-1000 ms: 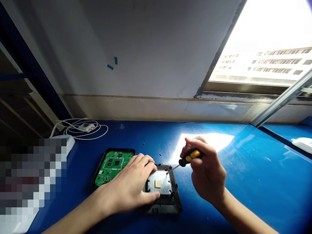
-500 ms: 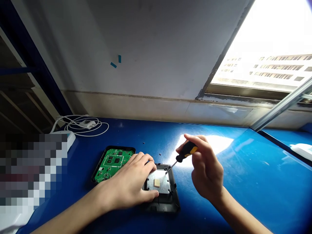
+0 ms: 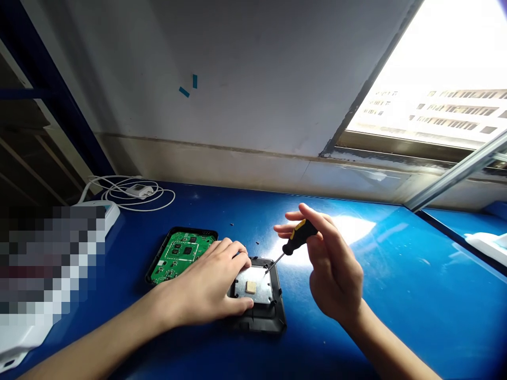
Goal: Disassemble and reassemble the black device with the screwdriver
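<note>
My right hand (image 3: pixel 336 269) holds a black-and-yellow screwdriver (image 3: pixel 295 241) with some fingers raised off the handle. Its shaft slants down to the upper right corner of a silver metal plate (image 3: pixel 259 293). That plate lies in a black plastic cover (image 3: pixel 269 324) and carries a small beige pad (image 3: pixel 251 287). With thumb and fingers spread across the cover's left side, my left hand (image 3: pixel 217 279) grips it against the table and hides part of it. Just left sits a green circuit board (image 3: pixel 174 269) in a black casing, partly behind my left hand.
Two tiny dark pieces, perhaps screws (image 3: pixel 257 243), lie beyond the cover on the blue table (image 3: pixel 317 338). A white cable and plug adapter (image 3: pixel 139 191) rest at the back left, beside a white-edged device (image 3: pixel 113 214) with a blurred surface. A metal-framed panel (image 3: pixel 455 174) stands at right.
The view has shifted slightly, so everything sits a little higher. My right hand's fingers have opened out and the screwdriver handle has turned. My left hand keeps its grip on the cover.
</note>
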`<act>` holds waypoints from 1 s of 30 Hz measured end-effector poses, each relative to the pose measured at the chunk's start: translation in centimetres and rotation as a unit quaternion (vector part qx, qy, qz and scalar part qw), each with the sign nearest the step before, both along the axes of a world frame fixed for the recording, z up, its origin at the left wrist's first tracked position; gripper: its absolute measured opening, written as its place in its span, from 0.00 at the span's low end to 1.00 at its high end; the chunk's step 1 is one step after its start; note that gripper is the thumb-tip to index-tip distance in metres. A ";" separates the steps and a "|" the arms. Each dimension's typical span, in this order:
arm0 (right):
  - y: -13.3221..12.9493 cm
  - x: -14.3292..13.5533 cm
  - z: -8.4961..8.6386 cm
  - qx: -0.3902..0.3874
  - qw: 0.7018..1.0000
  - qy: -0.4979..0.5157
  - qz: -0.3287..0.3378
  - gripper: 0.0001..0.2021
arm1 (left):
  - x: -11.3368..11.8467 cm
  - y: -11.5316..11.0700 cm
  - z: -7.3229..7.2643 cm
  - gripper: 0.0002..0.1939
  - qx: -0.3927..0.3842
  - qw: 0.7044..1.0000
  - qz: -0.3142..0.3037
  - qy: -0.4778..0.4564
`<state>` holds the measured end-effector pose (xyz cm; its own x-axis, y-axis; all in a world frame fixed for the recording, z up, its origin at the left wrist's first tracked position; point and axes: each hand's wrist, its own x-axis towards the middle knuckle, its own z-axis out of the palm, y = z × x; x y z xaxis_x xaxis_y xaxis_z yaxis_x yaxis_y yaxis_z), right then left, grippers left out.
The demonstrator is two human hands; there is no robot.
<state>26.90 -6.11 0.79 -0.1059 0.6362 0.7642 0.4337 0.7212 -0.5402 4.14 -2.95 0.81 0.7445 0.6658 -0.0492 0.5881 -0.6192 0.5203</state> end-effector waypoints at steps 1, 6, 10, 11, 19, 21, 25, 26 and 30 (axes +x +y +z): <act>-0.1 0.0 0.1 0.004 1.000 -0.004 0.004 0.25 | 0.0 0.0 0.1 0.17 -0.001 1.000 -0.001 0.003; 0.1 -0.2 0.0 0.012 1.000 0.018 -0.019 0.25 | -0.1 0.1 -0.2 0.18 0.006 1.000 -0.002 -0.004; 0.2 -0.2 0.1 0.031 0.999 0.035 -0.016 0.19 | -0.3 0.2 -0.6 0.18 0.009 1.000 -0.003 -0.014; 0.2 -0.2 0.1 0.031 0.999 0.038 -0.009 0.17 | -0.3 0.1 -0.6 0.18 0.009 1.000 -0.002 -0.014; 0.2 0.0 0.6 0.038 0.999 0.019 -0.027 0.21 | -0.2 0.1 -0.3 0.17 0.005 1.000 0.000 -0.011; 0.3 0.0 0.6 0.056 0.998 0.027 -0.029 0.20 | -0.2 0.1 -0.3 0.17 0.006 1.000 0.000 -0.015; 0.1 -0.1 0.4 0.024 0.999 0.033 0.004 0.19 | -0.2 0.2 -0.5 0.16 0.007 1.000 0.003 -0.015; 0.0 -0.1 0.4 0.016 0.999 0.028 0.003 0.20 | -0.2 0.1 -0.5 0.17 0.007 1.000 0.003 -0.014; -0.1 -0.1 0.5 0.033 0.999 0.010 -0.019 0.25 | -0.3 0.1 -0.5 0.17 0.008 1.000 0.000 -0.010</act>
